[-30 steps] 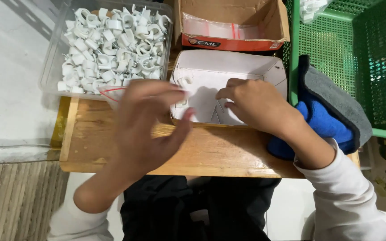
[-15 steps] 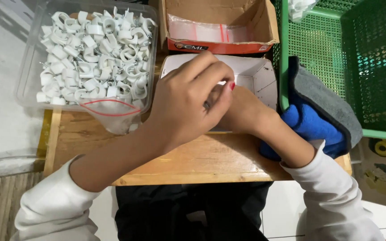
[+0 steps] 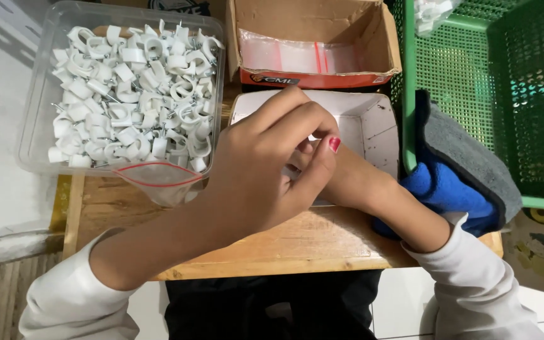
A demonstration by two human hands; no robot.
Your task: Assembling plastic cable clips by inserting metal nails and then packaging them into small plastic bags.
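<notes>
While the left hand lies curled over the right hand, both sit above the near corner of a shallow white paper tray on the wooden board. The left hand's fingers are bent and drawn together, the thumb with its red nail pressed against them; whether anything is pinched inside cannot be told, since the grip faces away from the camera. The right hand is mostly hidden beneath the left, so its state cannot be told either; only its wrist and white sleeve show, running off to the lower right.

Just left of the hands, a small clear zip bag with a red seal line lies on the board, its mouth touching the near wall of a clear plastic tub heaped with white cable clips. Behind the tray stands an open cardboard box holding more clear zip bags. To the right, a blue and grey cloth is draped against a green plastic basket.

Compared with half a second ago, the left hand covers the right in much the same way, closed over the tray. A second ago it was spread open over the board near the bag, apart from the right hand.
</notes>
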